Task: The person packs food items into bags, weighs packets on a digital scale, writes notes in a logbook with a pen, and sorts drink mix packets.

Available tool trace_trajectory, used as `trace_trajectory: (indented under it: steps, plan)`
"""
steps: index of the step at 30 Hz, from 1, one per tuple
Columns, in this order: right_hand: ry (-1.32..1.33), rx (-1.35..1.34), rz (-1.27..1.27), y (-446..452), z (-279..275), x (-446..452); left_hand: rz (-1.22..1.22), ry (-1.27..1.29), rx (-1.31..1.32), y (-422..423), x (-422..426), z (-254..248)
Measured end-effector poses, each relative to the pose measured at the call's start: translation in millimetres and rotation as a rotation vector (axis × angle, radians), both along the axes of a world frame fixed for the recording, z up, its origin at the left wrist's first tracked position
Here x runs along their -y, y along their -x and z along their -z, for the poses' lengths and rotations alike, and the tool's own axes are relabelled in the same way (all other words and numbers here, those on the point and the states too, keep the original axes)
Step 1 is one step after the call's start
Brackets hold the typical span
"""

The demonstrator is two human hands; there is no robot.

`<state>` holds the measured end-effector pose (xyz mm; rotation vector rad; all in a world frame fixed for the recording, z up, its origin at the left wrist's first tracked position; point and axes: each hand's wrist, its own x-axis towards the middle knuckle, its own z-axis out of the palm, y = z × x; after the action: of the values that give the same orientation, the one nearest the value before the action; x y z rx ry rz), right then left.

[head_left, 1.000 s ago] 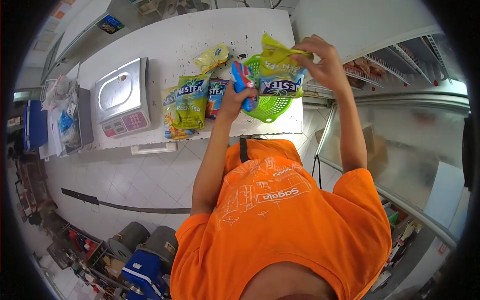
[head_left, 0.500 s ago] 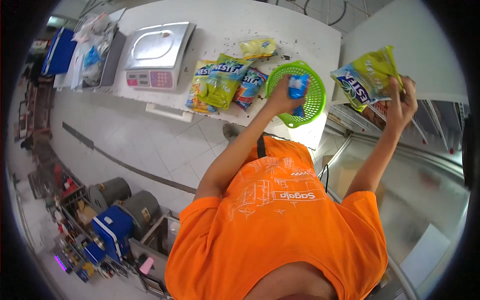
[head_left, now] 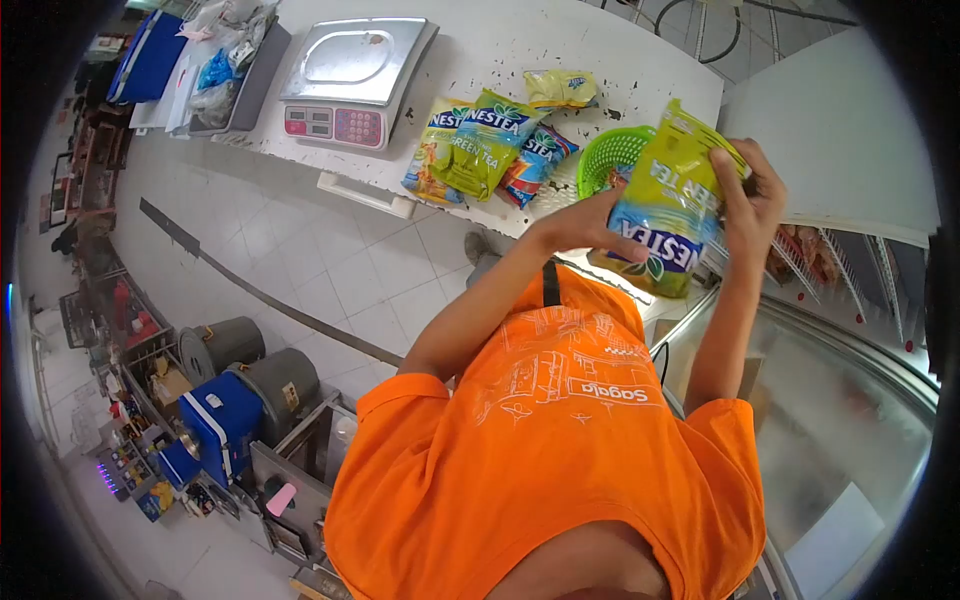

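Note:
Both hands hold a green NESTEA green tea packet [head_left: 672, 190] above the counter's front right corner, its printed name upside down. At its lower left, my left hand [head_left: 592, 222] has the thumb on the front, with the other fingers mostly hidden. My right hand [head_left: 750, 190] is closed on the packet's right edge near the top. Behind the packet, a green perforated basket [head_left: 597, 160] is partly covered; something reddish inside it is hard to make out. Left of the basket lie a red-and-blue NESTEA packet [head_left: 540, 165], a green NESTEA packet [head_left: 482, 150] and a yellow-and-blue NESTEA packet [head_left: 428, 180].
A pale yellow packet [head_left: 560, 88] lies farther back on the white counter [head_left: 490, 45]. To the left are a weighing scale [head_left: 355, 75] and a grey bin of plastic bags [head_left: 240, 90]. A glass-topped freezer [head_left: 830, 400] stands at the right.
The green packet in my right hand has come down and left, in front of the basket. My left hand has left the blue packet in the basket and taken hold of the green one.

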<state>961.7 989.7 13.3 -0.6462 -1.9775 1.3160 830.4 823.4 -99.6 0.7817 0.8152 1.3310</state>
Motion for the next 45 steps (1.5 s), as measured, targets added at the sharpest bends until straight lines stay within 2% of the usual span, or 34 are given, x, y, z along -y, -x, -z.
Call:
trace_trajectory:
  steps: [1,3,5,7,9,11,12,15,17,21,24,27,28,31,32,35,36,39,40,41,42,43,45]
  plan:
    - [0.071,0.015,0.011,9.7,8.2,1.7,-0.141,-0.008,0.099,-8.3,7.6,-5.9]
    - [0.216,0.048,0.036,24.9,25.7,6.1,-0.2,0.061,0.16,-5.3,19.6,-0.6]
    - [0.014,-0.016,0.09,42.2,41.1,21.7,-0.283,0.092,0.198,-0.6,35.1,4.8]
    - [0.251,0.073,0.039,37.8,71.7,27.8,-0.383,0.08,0.216,1.1,51.9,6.3]
    - [0.472,0.499,-0.068,24.5,107.5,34.2,-0.423,0.116,0.216,6.8,67.8,-5.4]
    - [0.775,0.269,-0.218,27.2,117.8,62.0,-0.453,0.146,0.214,14.1,80.0,-7.4]
    - [0.853,0.185,-0.102,36.2,104.3,79.2,-0.457,0.162,0.215,15.7,85.9,-5.6]
    - [0.908,0.099,-0.178,48.7,116.0,87.1,-0.481,0.2,0.247,16.8,99.3,5.4]
    - [0.896,0.079,-0.182,54.5,116.7,97.6,-0.501,0.265,0.312,17.2,110.9,9.9]
    - [0.947,0.086,-0.191,63.9,103.6,114.1,-0.572,0.357,0.283,22.9,129.0,7.7]
    - [0.977,0.193,-0.201,65.3,121.0,118.8,-0.688,0.513,0.033,32.8,131.7,-6.4]
    - [0.673,0.021,-0.22,77.4,110.5,113.5,-0.698,0.333,-0.16,48.4,145.1,-18.0]
    - [0.679,-0.102,-0.334,79.9,104.4,98.3,-0.701,0.285,-0.258,56.3,149.6,-20.1]
    - [0.248,0.154,-0.682,97.0,87.9,68.3,-0.472,0.348,-0.5,93.5,164.8,-23.5]
    - [0.271,0.204,-0.668,103.9,67.8,84.5,-0.391,0.369,-0.517,104.5,171.9,-25.2]
    - [0.286,0.51,-0.731,129.5,53.8,99.1,-0.171,0.402,-0.58,155.5,180.0,-27.5]
    - [0.31,0.495,-0.587,133.7,57.0,109.6,-0.129,0.454,-0.484,171.8,190.0,-21.4]
    - [0.637,0.168,-0.26,133.3,107.4,150.6,-0.295,0.177,0.302,200.7,231.9,34.3]
    - [0.804,0.052,-0.139,139.9,107.8,173.0,-0.326,0.208,0.453,200.2,238.6,39.4]
    - [0.979,-0.059,-0.02,145.1,107.7,196.8,-0.08,-0.151,1.097,205.8,253.5,95.0]
    - [1.042,-0.105,0.004,150.8,113.3,213.4,-0.111,-0.167,1.052,198.5,258.7,109.9]
    - [1.105,-0.147,0.037,155.7,118.6,227.9,-0.307,-0.049,1.081,186.9,256.7,98.2]
    - [1.173,-0.182,0.102,172.5,120.3,255.1,-0.388,0.016,0.958,197.7,260.3,95.0]
